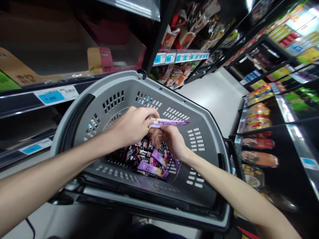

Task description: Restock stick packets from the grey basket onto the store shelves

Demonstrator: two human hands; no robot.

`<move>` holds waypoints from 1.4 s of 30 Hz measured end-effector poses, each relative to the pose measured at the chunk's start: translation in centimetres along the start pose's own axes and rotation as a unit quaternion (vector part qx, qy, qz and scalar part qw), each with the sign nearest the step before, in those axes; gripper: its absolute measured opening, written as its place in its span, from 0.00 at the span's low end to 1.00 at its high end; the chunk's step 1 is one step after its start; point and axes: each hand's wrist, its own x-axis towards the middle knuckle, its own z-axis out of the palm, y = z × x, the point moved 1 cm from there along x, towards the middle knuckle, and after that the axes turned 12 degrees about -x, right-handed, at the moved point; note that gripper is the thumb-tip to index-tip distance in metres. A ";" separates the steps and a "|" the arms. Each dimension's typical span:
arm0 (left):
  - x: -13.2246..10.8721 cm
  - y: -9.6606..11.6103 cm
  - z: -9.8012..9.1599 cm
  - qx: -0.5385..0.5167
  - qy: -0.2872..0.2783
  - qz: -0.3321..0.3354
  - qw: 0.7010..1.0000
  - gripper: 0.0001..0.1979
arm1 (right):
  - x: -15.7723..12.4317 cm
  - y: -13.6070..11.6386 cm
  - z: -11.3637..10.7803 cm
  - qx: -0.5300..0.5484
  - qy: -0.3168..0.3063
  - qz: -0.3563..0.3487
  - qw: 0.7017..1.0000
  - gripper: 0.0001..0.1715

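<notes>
A grey basket (129, 86) with slotted walls carries everything. Purple packets (152, 168) and dark packets (136, 154) lie heaped on its bottom.

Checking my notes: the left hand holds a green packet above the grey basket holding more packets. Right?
No: the head view shows the packet in the left hand is purple, not green. It is above the grey basket holding more packets.

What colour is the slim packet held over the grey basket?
Light purple: the slim glossy snack packet shows best in the head view.
</notes>
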 end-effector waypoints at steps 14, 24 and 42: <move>0.1 0.4 -0.1 -0.025 0.003 -0.012 1.000 0.15 | -0.2 -0.1 -0.3 -0.018 0.012 -0.019 1.000 0.23; 0.0 0.4 -0.1 -0.017 -0.001 -0.029 0.999 0.15 | -0.2 -0.4 -0.2 -0.026 0.013 -0.019 0.999 0.20; 0.0 0.3 0.0 -0.025 0.002 -0.027 0.999 0.14 | 0.0 0.1 -0.5 -0.025 0.010 -0.038 0.999 0.20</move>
